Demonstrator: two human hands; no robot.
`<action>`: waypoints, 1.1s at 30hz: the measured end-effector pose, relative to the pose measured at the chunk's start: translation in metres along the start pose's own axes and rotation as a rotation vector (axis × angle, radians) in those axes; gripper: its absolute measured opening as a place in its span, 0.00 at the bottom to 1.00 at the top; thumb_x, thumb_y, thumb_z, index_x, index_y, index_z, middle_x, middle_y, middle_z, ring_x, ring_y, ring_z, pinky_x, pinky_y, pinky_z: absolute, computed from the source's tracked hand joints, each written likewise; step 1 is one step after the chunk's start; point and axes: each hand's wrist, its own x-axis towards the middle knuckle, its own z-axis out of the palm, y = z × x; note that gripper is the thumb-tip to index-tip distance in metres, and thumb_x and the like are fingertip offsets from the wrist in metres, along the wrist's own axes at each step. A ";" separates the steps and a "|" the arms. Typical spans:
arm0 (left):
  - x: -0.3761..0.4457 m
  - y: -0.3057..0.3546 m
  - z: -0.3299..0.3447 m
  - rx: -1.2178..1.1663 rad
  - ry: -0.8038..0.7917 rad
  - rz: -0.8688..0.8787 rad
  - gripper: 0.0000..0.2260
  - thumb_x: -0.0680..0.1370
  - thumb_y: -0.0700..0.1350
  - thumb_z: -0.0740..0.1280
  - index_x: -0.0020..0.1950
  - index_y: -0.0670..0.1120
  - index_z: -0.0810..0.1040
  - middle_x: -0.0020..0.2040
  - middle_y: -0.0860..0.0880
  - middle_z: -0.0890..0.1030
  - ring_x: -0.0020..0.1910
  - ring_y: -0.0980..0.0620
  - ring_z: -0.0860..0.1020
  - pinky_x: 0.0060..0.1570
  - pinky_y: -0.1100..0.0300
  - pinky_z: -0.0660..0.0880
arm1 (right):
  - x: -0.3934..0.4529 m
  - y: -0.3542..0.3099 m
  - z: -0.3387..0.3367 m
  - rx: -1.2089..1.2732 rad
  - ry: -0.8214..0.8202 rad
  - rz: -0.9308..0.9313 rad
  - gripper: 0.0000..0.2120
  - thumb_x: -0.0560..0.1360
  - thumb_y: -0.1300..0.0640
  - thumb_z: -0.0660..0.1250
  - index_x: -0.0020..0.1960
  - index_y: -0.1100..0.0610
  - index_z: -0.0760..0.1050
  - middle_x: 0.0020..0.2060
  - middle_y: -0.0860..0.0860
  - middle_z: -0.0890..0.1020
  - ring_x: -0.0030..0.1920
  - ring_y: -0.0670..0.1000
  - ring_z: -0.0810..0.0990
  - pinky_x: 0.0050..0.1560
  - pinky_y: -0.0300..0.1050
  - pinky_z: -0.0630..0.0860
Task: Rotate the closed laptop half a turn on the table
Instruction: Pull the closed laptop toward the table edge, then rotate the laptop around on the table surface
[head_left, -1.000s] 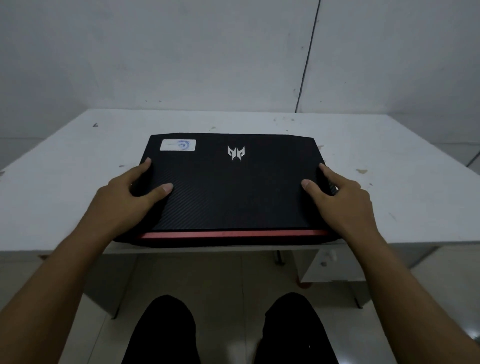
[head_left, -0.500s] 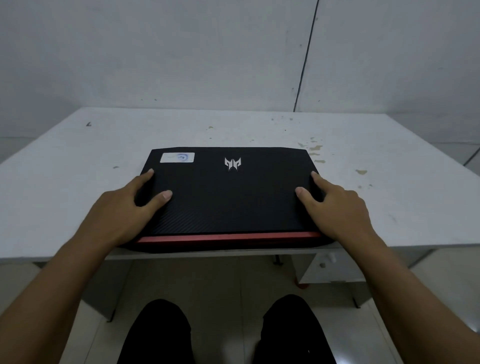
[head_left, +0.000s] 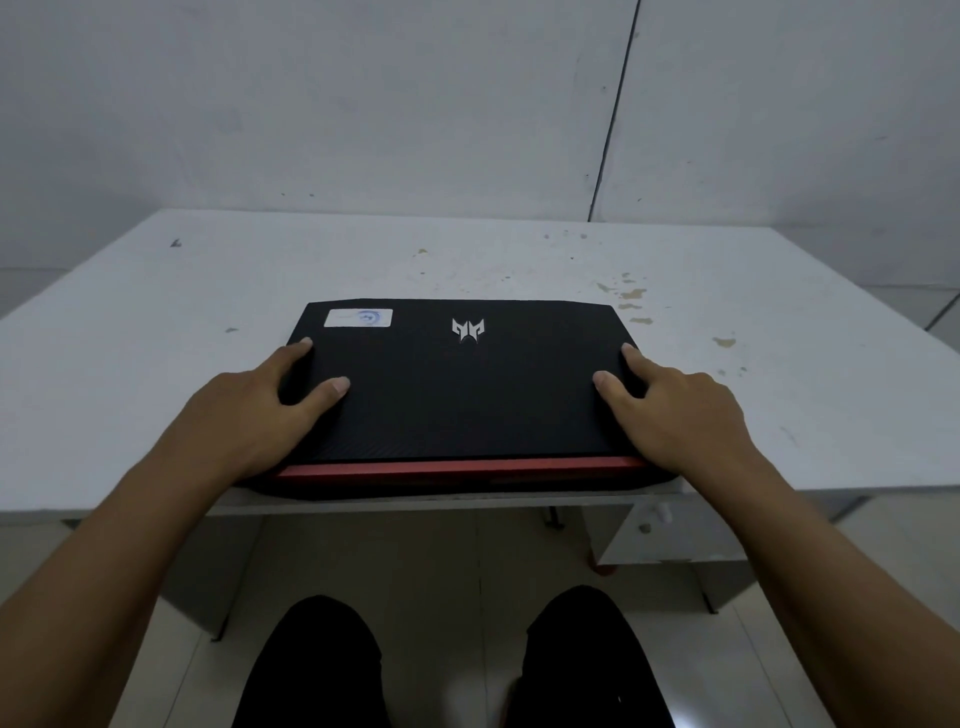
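Dim light; a white, stained worktop (head_left: 519, 260) stands against pale wall panels (head_left: 363, 104), with what looks like tiled floor (head_left: 457, 561) beneath.

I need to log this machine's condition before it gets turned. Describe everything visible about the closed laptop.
The closed laptop is black with a finely textured lid, a silver emblem near the far edge, a white sticker at the far left corner, and a red strip along the near edge. It lies flat at the white table's near edge, square to the person. The left hand and right hand grip its two sides, thumbs on the lid.
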 end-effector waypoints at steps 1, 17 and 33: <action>0.000 0.000 -0.001 0.004 -0.007 -0.001 0.36 0.74 0.74 0.55 0.81 0.62 0.58 0.72 0.42 0.75 0.68 0.38 0.73 0.60 0.49 0.68 | 0.000 0.000 -0.001 -0.023 -0.006 -0.003 0.33 0.80 0.32 0.47 0.82 0.43 0.59 0.61 0.55 0.82 0.59 0.60 0.79 0.47 0.50 0.69; -0.040 0.003 0.012 -0.038 0.040 0.021 0.51 0.55 0.86 0.57 0.77 0.73 0.54 0.56 0.46 0.65 0.61 0.44 0.65 0.64 0.49 0.65 | -0.023 0.008 0.015 0.235 0.081 0.063 0.30 0.80 0.35 0.56 0.79 0.43 0.65 0.54 0.55 0.74 0.59 0.58 0.74 0.56 0.52 0.71; 0.009 0.015 0.002 -0.143 -0.088 0.185 0.40 0.63 0.85 0.51 0.68 0.67 0.71 0.79 0.49 0.61 0.79 0.50 0.53 0.75 0.39 0.49 | -0.089 -0.044 0.055 0.528 0.362 0.273 0.25 0.80 0.41 0.62 0.76 0.43 0.70 0.79 0.55 0.55 0.80 0.58 0.48 0.75 0.60 0.57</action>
